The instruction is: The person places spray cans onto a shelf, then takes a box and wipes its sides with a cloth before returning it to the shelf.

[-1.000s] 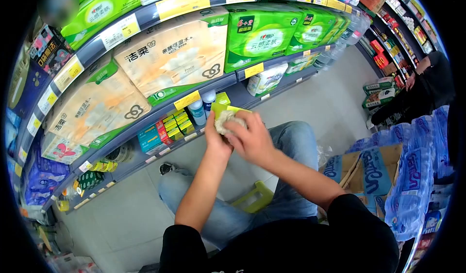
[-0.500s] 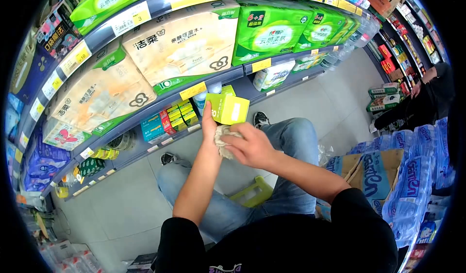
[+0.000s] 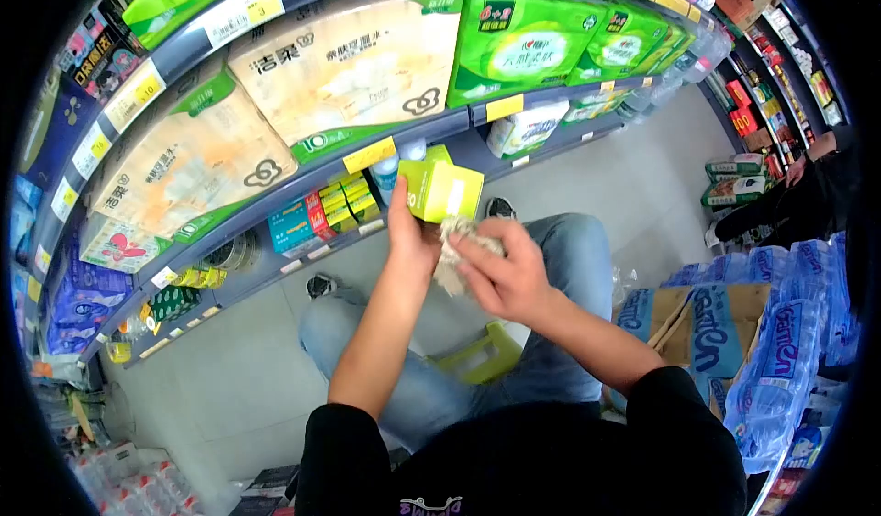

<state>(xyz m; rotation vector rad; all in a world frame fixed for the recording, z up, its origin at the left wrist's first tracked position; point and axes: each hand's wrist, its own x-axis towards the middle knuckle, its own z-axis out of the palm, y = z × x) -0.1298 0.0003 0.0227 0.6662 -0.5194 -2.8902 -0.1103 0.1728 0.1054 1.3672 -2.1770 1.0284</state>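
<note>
My left hand grips a lime-green box from its left side and from below, with the thumb upright along the edge. The box is tilted in front of the lower shelf. Crumpled in my right hand is a greyish cloth, pinched between the fingers just under the box's lower right corner. The left fingers beneath the box are partly hidden.
The shelf ahead carries tissue packs and small boxes. Between my legs is a green stool. Bottled-water packs and an opened carton stand at right. Another person is at far right.
My right hand and the cloth have moved right and slightly down, off the left wrist. The left hand and box have shifted slightly right and up in view.
</note>
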